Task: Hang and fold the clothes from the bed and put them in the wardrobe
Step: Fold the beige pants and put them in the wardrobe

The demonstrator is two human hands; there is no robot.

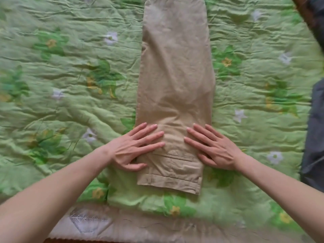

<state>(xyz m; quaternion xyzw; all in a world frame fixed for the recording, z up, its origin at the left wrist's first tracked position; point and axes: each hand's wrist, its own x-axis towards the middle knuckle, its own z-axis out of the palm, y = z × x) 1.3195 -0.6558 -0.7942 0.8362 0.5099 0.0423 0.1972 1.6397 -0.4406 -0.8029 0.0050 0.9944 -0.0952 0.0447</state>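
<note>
A pair of beige trousers [175, 76] lies folded lengthwise on the green flowered bedspread [70, 76], waistband toward me and legs running away past the top edge. My left hand [135, 148] lies flat with spread fingers on the trousers' left side, just above the back pocket. My right hand [212, 146] presses flat on the right side at the same height. Neither hand grips the cloth.
A dark grey garment [313, 137] lies at the bed's right edge, with more dark cloth at the top right corner [315, 18]. The white quilted mattress edge [105, 223] shows below the bedspread near me.
</note>
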